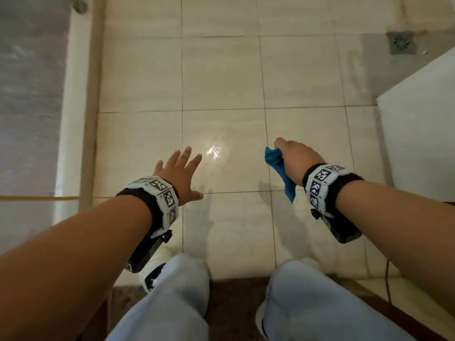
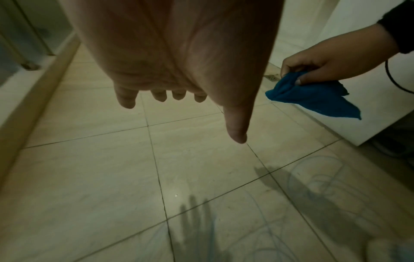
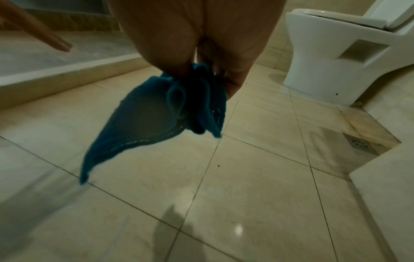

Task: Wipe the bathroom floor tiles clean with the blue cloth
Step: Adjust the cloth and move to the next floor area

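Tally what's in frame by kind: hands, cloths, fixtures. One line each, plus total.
Hands: 2, left hand open and holding nothing, right hand gripping the cloth.
Cloths: 1, blue cloth, hanging above the floor tiles.
Toilets: 1, white toilet.
Floor drains: 1, drain.
Total: 5

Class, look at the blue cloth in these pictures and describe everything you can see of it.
The blue cloth is a small, soft, towel-like rag with a stitched hem, crumpled into folds. The right hand pinches its bunched top; the rest hangs loose in a tapering point, clear of the floor tiles. It hangs in front of the person's right knee. Nothing but that hand touches it.
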Demonstrator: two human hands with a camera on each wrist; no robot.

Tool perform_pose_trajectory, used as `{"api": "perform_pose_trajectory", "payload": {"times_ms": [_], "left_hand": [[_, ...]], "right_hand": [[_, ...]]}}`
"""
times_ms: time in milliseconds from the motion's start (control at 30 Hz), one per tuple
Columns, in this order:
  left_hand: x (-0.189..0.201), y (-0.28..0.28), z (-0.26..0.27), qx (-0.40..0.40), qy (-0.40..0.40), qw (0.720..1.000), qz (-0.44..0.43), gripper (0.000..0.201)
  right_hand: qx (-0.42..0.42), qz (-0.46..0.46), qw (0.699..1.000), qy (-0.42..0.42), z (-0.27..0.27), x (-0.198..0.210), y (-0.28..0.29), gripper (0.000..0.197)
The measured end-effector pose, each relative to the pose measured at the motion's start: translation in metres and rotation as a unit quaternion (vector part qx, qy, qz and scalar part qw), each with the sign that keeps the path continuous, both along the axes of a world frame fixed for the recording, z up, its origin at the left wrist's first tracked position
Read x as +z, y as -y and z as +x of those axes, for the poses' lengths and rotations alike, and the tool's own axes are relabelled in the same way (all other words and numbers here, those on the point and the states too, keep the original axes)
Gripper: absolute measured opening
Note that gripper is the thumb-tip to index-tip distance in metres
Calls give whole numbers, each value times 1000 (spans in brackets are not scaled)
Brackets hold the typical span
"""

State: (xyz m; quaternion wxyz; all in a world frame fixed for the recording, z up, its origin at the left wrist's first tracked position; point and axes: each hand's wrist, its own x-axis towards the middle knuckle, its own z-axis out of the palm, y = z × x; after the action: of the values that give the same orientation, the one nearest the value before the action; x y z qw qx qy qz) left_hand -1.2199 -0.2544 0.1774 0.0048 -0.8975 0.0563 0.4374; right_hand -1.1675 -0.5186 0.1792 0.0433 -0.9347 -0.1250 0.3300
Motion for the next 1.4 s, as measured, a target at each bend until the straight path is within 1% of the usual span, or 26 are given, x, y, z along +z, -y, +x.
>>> {"api": "perform_pose_trajectory", "payload": {"times_ms": [133, 200, 300, 400, 500, 633, 733, 833, 933, 1100, 1133, 1167, 1200, 1233, 1267, 1300, 1333, 1367, 1400], "left_hand": [[67, -12, -32, 56, -4, 998, 1, 97], [79, -16, -43, 77, 1, 997, -1, 97], [102, -33, -63, 107, 15, 994, -7, 99], [106, -53, -81, 122, 16, 992, -9, 98], [102, -80, -103, 144, 25, 989, -18, 97], [92, -113, -160, 146, -2, 989, -13, 96], [73, -134, -196, 130, -5, 991, -9, 96], [44, -150, -221, 153, -2, 988, -4, 96], [3, -158, -234, 192, -3, 981, -3, 97], [-75, -160, -228, 239, 29, 971, -18, 98], [-90, -163, -226, 240, 35, 970, -16, 99], [-106, -167, -223, 239, 42, 970, -13, 99], [-121, -172, -220, 238, 47, 970, -10, 100], [-135, -177, -218, 237, 50, 970, -7, 102], [-148, -182, -216, 238, 55, 970, -5, 103], [-160, -187, -214, 238, 62, 969, -4, 105], [-171, -191, -211, 237, 70, 969, -4, 107], [-181, -196, -208, 237, 78, 968, -5, 109], [-190, -200, -205, 236, 86, 968, -5, 110]], "right_hand": [[4, 14, 1000, -19, -20, 63, -18, 26], [9, 17, 999, -32, -29, 77, -25, 27], [50, 18, 998, -45, -49, 100, -49, 29], [62, 24, 997, -45, -69, 98, -80, 30], [39, 50, 997, -40, -95, 86, -115, 27], [4, 55, 998, -11, -138, 69, -158, 28], [6, 66, 998, -9, -162, 54, -184, 31], [14, 89, 996, -12, -182, 26, -207, 34], [29, 113, 993, -22, -197, -13, -228, 36], [63, 155, 986, -10, -201, -92, -257, 34], [57, 159, 985, -14, -198, -109, -263, 33], [38, 175, 984, -18, -194, -128, -267, 28], [-23, 202, 978, -40, -190, -144, -272, 19], [-103, 248, 961, -62, -185, -157, -278, 10], [-178, 294, 936, -79, -178, -169, -284, 11], [-230, 331, 911, -86, -171, -180, -291, 16], [-237, 346, 904, -82, -163, -188, -298, 18], [-220, 359, 904, -73, -156, -196, -303, 18], [-177, 358, 915, -53, -150, -203, -309, 17]]}}
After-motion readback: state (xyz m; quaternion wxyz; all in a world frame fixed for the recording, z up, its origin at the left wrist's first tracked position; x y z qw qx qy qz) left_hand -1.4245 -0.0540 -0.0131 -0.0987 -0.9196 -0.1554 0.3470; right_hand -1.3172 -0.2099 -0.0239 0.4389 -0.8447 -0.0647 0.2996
